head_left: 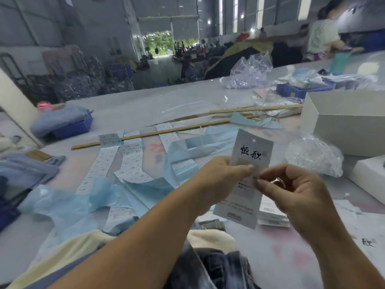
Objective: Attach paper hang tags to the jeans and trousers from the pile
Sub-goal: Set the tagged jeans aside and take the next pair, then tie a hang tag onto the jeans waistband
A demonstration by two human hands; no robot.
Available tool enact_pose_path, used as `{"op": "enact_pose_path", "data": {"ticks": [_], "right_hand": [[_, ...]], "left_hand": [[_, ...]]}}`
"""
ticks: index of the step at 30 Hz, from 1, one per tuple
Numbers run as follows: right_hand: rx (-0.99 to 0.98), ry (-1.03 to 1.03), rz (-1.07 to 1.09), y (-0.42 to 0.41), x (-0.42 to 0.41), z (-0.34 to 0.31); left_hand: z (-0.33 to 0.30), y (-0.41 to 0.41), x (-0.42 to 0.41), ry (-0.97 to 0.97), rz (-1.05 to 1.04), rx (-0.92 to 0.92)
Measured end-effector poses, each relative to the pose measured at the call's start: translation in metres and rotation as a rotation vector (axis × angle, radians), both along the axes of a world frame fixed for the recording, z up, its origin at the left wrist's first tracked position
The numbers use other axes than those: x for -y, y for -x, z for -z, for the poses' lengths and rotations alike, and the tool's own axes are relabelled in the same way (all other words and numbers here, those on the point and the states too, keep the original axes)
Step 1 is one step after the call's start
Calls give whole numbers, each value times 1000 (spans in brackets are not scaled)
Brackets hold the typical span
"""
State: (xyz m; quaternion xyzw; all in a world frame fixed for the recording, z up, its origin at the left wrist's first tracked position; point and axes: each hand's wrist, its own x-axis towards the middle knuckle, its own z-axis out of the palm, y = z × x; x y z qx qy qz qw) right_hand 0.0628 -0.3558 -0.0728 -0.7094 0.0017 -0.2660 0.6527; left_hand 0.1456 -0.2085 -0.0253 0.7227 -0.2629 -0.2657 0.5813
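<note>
- Left hand (218, 180): thumb and fingers pinch the left edge of the tag (248, 174) about halfway up, holding it upright above the table (145, 103).
- Right hand (291, 192): fingers curled, thumb and forefinger tips pinched together at the tag's right edge, level with the left thumb. Whether they hold a string or sticker cannot be told; that spot is blurred.
- Tag: grey-white card, punched hole near the top, black handwritten characters below it, small print lower down. Tilted slightly, top leaning right.
- Jeans (220, 268): dark denim at the near table edge, under both forearms, beside a cream cloth (210, 236).
- More tags (273, 217) lie flat on the table just behind the held tag's lower corner.
- Sticker strips (129, 159) and blue backing paper (66, 205) are spread over the table to the left.
- Two wooden rulers (158, 132) lie beyond them.
- White box (343, 122) at right; crumpled clear bag (314, 155) in front of it.
- Folded light-blue trousers (23, 167) at the left edge.
</note>
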Motion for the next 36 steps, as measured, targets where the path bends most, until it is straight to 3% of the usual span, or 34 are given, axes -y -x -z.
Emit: {"op": "enact_pose_path", "data": {"ticks": [5, 7, 15, 23, 29, 36], "right_hand": [[76, 77, -10, 10, -39, -34], [95, 61, -67, 14, -60, -48], [115, 78, -562, 16, -129, -87], [54, -21, -961, 10, -136, -99], [-21, -76, -1004, 4, -132, -97], [-50, -105, -961, -5, -127, -92]], "left_hand": [[-24, 29, -54, 56, -285, 98], [-28, 41, -76, -5, -386, 237], [-26, 84, -144, -148, -482, 519], [-28, 99, -150, 65, -429, 404], [-25, 98, -144, 150, -443, 433], [-19, 91, -145, 14, -594, 523]]}}
